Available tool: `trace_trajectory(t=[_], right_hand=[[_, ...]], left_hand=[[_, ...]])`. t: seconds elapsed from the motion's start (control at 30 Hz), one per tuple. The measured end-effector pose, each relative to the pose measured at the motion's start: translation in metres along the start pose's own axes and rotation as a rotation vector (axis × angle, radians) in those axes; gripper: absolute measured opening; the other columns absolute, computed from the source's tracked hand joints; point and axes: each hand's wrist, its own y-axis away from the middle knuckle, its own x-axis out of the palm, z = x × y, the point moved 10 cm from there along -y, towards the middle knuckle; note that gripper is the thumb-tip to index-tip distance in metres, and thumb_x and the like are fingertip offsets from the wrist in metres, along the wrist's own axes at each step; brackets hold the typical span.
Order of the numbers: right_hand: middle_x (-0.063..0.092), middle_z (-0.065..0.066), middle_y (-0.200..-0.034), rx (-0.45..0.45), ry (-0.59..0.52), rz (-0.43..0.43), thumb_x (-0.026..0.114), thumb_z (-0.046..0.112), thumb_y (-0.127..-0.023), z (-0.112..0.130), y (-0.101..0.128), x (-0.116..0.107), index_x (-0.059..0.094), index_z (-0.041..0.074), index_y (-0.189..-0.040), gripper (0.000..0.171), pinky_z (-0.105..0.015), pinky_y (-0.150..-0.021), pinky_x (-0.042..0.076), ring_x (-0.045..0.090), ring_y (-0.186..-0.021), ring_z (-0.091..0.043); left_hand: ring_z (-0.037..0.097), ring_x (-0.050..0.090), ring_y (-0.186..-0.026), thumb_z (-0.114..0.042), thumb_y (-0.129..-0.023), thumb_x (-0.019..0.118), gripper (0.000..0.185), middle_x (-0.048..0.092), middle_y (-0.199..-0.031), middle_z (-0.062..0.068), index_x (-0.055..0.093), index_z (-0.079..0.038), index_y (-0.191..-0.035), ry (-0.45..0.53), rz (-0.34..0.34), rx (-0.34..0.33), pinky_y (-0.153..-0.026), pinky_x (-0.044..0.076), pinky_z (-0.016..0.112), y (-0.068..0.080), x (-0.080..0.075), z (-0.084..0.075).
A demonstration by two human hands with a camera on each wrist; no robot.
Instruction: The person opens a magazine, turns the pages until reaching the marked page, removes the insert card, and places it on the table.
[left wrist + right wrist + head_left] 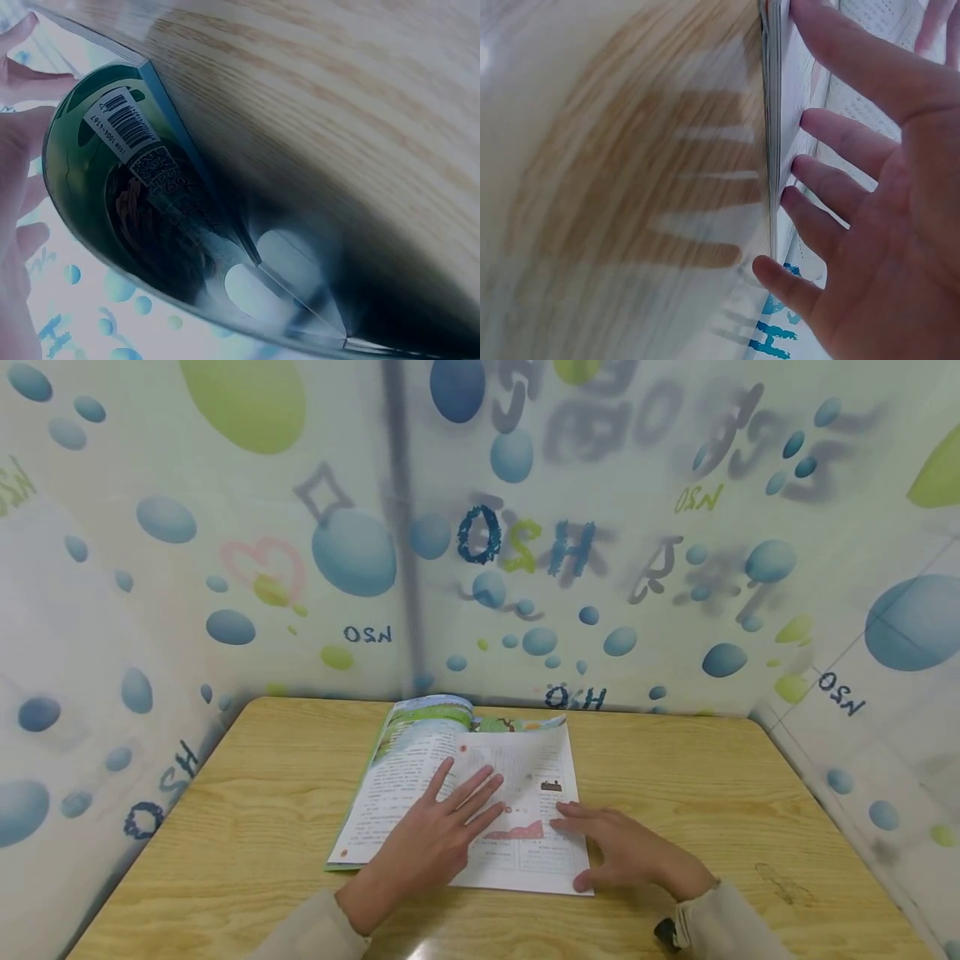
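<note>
1. Two hands rest on one open book (457,793) that lies on the wooden table (712,793).
2. Its spine runs away from the person, from the near edge of the table toward the far wall (600,527), so the long side of each page points forward.
3. The book sits in the middle of the table, right in front of the person and a bit to the left.
4. The left hand (435,835) lies flat across the middle of the book, fingers straight and spread, pointing up and to the right. It holds nothing; it only presses on the paper.
5. The right hand (626,852) lies at the bottom right corner of the right page. Its fingers are mostly straight and point left, toward the other hand.
6. In the right wrist view, the right fingertips (795,199) touch the edge of the stack of pages (776,112). They do not seem to pinch it, though the view is blurry.
7. In the left wrist view, the green cover (112,180) with a barcode curves up off the table, beside the left hand's fingers.
8. A judgement: the right hand is nearer the loose page edge, so it is better placed to lift a page. The left hand is nearer the spine and can keep the book down.
9. Both sleeves show at the bottom of the head view.
</note>
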Motion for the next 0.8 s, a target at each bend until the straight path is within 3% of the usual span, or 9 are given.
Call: trace_trajectory(t=[0.2, 0.33, 0.47, 0.8], right_hand=[[0.042, -0.007, -0.155, 0.002, -0.005, -0.001, 0.079, 0.051, -0.079, 0.001, -0.002, -0.001, 0.054, 0.017, -0.144, 0.077, -0.058, -0.108, 0.036, 0.041, -0.14, -0.034], [0.042, -0.007, -0.155, 0.008, -0.013, 0.0, 0.08, 0.049, -0.079, 0.002, -0.002, -0.002, 0.054, 0.017, -0.145, 0.078, -0.058, -0.109, 0.035, 0.04, -0.14, -0.034], [0.041, -0.006, -0.155, 0.011, -0.012, 0.002, 0.079, 0.05, -0.079, 0.002, -0.002, -0.001, 0.053, 0.017, -0.146, 0.079, -0.057, -0.109, 0.035, 0.039, -0.141, -0.034], [0.042, -0.007, -0.155, 0.01, -0.008, -0.006, 0.08, 0.051, -0.078, 0.003, -0.002, -0.002, 0.053, 0.017, -0.145, 0.081, -0.058, -0.108, 0.036, 0.039, -0.141, -0.035]], left_hand=[[0.026, 0.02, -0.151, -0.039, -0.088, 0.064, 0.051, 0.037, -0.158, 0.004, 0.061, -0.026, -0.137, -0.068, 0.069, 0.023, -0.119, 0.011, 0.058, -0.001, 0.008, -0.002], [0.026, 0.029, -0.148, -0.036, -0.084, 0.066, 0.036, 0.05, -0.149, 0.006, 0.071, -0.02, -0.116, -0.055, 0.052, 0.023, -0.118, 0.013, 0.06, -0.001, 0.011, -0.002], [0.026, 0.039, -0.142, -0.037, -0.082, 0.067, 0.029, 0.061, -0.137, 0.005, 0.072, -0.015, -0.099, -0.039, 0.026, -0.014, -0.116, 0.015, 0.062, 0.0, 0.011, 0.001], [0.029, 0.05, -0.131, -0.044, -0.083, 0.067, 0.036, 0.063, -0.13, 0.009, 0.073, -0.012, -0.098, 0.032, 0.059, -0.132, -0.101, 0.032, 0.071, 0.006, 0.019, 0.009]])
